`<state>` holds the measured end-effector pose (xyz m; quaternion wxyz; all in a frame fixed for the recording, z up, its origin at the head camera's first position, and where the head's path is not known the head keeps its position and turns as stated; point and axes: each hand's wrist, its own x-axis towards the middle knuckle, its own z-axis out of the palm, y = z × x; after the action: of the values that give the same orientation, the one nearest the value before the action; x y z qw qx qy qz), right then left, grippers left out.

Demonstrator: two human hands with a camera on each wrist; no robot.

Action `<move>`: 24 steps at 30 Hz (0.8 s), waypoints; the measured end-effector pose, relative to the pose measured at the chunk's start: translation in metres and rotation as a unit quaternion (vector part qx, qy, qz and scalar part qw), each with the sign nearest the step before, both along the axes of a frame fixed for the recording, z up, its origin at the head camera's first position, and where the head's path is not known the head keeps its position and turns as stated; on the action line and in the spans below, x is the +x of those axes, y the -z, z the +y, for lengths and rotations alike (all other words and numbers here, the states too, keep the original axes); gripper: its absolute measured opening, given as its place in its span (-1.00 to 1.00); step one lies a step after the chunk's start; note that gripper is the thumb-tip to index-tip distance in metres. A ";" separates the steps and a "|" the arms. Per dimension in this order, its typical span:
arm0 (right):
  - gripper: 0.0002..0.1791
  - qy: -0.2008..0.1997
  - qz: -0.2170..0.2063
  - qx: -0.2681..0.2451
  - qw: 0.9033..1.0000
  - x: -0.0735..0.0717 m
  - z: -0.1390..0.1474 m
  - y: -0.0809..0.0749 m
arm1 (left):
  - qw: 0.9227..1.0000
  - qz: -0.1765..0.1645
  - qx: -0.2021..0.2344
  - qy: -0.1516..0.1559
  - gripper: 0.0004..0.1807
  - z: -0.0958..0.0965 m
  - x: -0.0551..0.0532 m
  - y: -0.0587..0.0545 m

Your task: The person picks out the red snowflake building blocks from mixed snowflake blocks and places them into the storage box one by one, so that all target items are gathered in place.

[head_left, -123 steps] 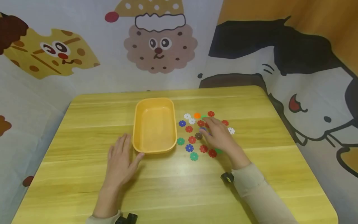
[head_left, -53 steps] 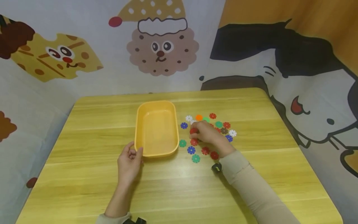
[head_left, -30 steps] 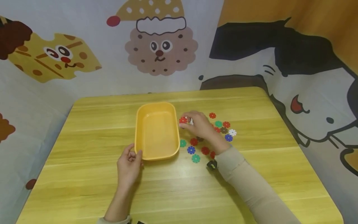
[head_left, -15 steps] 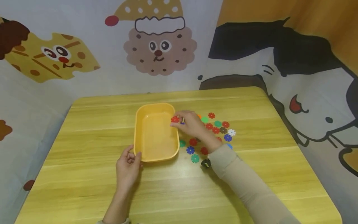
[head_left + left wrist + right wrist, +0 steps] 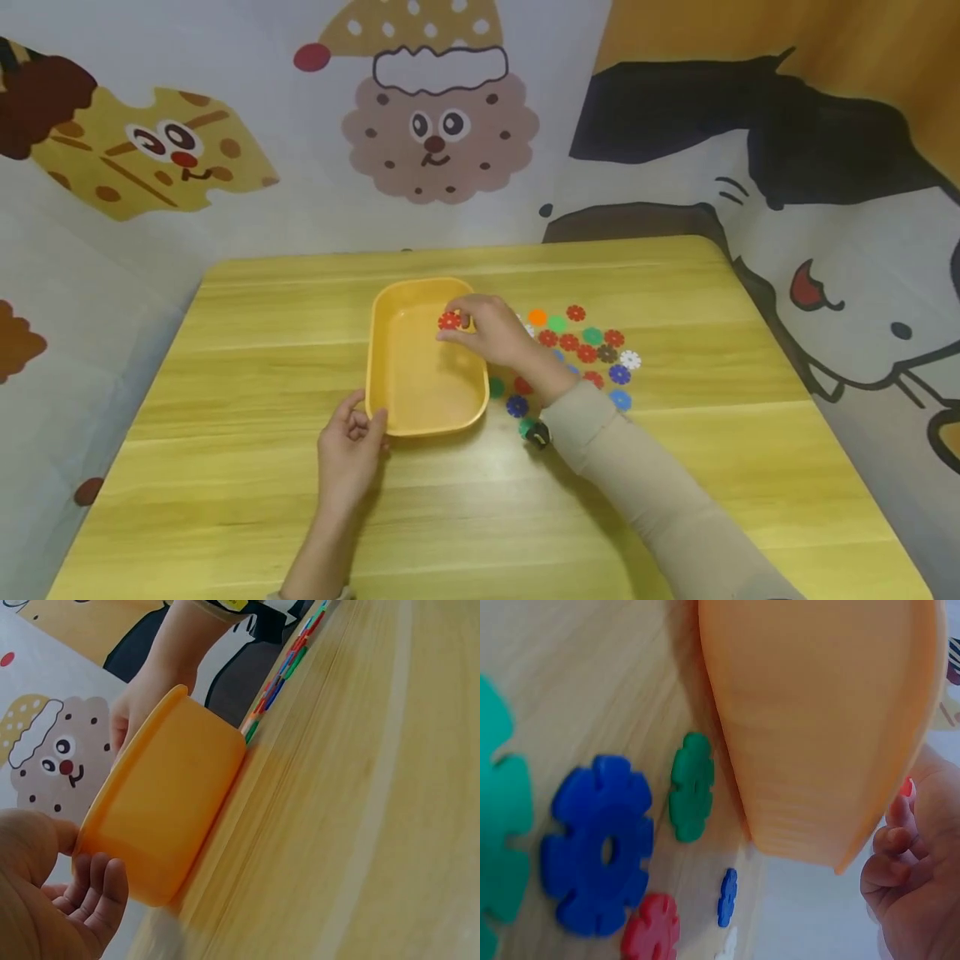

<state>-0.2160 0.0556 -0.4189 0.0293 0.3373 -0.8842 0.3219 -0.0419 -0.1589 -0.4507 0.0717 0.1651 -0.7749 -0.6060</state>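
Note:
An orange-yellow plastic tray with no discs inside stands left of the table's middle. My left hand holds its near left corner, thumb over the rim and curled fingers against the outside, as the left wrist view also shows at the tray wall. Over the tray's right side, my right hand pinches a red snowflake disc between thumb and fingers. The right wrist view has the right hand beyond the rim, with just a sliver of red showing.
Several notched snowflake discs lie flat right of the tray, among them an orange disc, a brown disc and a white disc. Some are hidden under the right forearm. A cartoon-printed cloth hangs behind the wooden table.
The left hand went from lying spread beside the tray to gripping its corner. The right hand picked up a red disc from the scattered ones and carried it left over the tray.

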 end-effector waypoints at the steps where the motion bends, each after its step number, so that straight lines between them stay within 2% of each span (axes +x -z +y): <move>1: -0.49 -0.002 -0.001 0.003 1.000 -0.001 -0.002 0.000 | 1.000 -0.001 0.001 0.001 -0.52 0.000 0.000 0.000; 11: -0.47 -0.004 0.004 0.016 1.000 -0.011 -0.017 0.000 | 1.000 -0.001 0.014 0.005 -0.49 -0.001 0.000 0.001; 17: -0.48 -0.010 -0.007 0.037 0.999 -0.020 -0.031 -0.001 | 1.000 -0.007 0.016 0.006 -0.48 -0.002 0.000 0.000; 24: -0.52 -0.022 -0.011 0.039 0.999 -0.027 -0.042 0.004 | 1.000 -0.005 0.019 0.011 -0.47 -0.003 0.000 0.000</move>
<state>-0.2433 0.0138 -0.4231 -0.0005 0.3541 -0.8885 0.2918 -0.0417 -0.1614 -0.4510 0.0582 0.1614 -0.7651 -0.6206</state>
